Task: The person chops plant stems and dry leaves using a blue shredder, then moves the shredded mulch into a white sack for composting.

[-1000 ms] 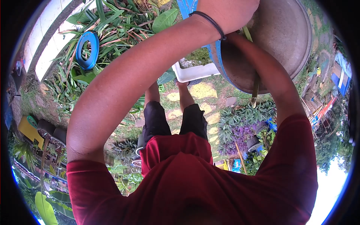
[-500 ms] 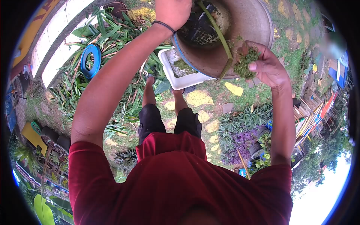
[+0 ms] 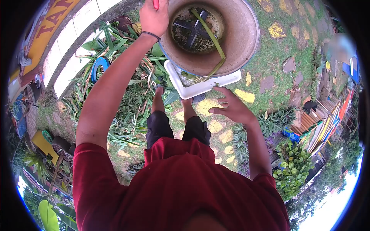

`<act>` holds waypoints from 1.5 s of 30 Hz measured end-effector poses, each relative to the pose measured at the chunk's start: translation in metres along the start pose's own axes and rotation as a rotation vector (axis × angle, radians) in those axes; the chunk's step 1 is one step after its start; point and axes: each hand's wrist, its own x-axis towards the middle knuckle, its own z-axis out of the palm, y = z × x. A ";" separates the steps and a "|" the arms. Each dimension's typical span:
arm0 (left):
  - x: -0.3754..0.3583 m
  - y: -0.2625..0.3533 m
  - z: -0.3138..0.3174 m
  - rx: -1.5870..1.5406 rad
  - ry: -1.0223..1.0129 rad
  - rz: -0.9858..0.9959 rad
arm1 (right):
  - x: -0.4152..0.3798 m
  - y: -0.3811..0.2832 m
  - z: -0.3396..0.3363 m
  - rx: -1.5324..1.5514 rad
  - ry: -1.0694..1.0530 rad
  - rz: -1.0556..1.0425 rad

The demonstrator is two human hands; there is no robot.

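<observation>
My left hand (image 3: 154,18) is closed around a red handle (image 3: 156,4) at the top edge of the view, left of a large round pot (image 3: 241,34). What the handle belongs to is out of view. My right hand (image 3: 232,107) is empty, its fingers apart, just below a white tray (image 3: 200,89). A long green stalk (image 3: 212,36) leans out of the pot over its near rim. Inside the pot lies a black cross-shaped piece (image 3: 192,29). The tray sits partly under the pot and holds some green bits.
Cut long leaves (image 3: 127,92) are heaped on the left, with a blue ring (image 3: 99,69) among them. A curved white-tiled ledge (image 3: 73,34) runs at the upper left. Yellow stones (image 3: 244,96) dot the grass. Wooden slats (image 3: 306,123) lie at the right.
My right hand has let go of the green clump and moved down and left to the tray. My left hand has shifted left, and the red handle now shows. The view has shifted.
</observation>
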 end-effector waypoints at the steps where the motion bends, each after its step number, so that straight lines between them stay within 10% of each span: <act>1: 0.000 0.001 0.000 -0.003 0.014 0.020 | -0.009 -0.007 -0.002 0.239 -0.040 -0.058; 6: -0.001 0.000 -0.001 0.082 -0.017 -0.053 | -0.009 -0.076 -0.056 0.406 -0.057 -0.216; 10: 0.002 0.002 -0.003 0.144 -0.025 -0.006 | 0.075 -0.095 -0.080 -0.195 0.380 -0.322; 14: 0.004 0.000 -0.005 0.132 -0.074 0.010 | 0.188 -0.092 -0.087 -0.899 0.448 0.001; 20: 0.002 -0.002 -0.004 0.029 -0.018 -0.063 | 0.234 -0.057 -0.072 -0.988 0.288 0.278; 30: 0.008 0.010 -0.011 -0.023 -0.075 -0.162 | 0.110 -0.110 -0.129 -0.417 0.346 0.075; 37: 0.004 0.005 -0.050 -0.183 -0.142 -0.270 | -0.016 -0.097 -0.074 0.477 0.259 -0.029; 45: -0.091 0.034 -0.175 -0.647 0.129 -0.403 | -0.009 -0.070 0.029 0.742 0.343 -0.288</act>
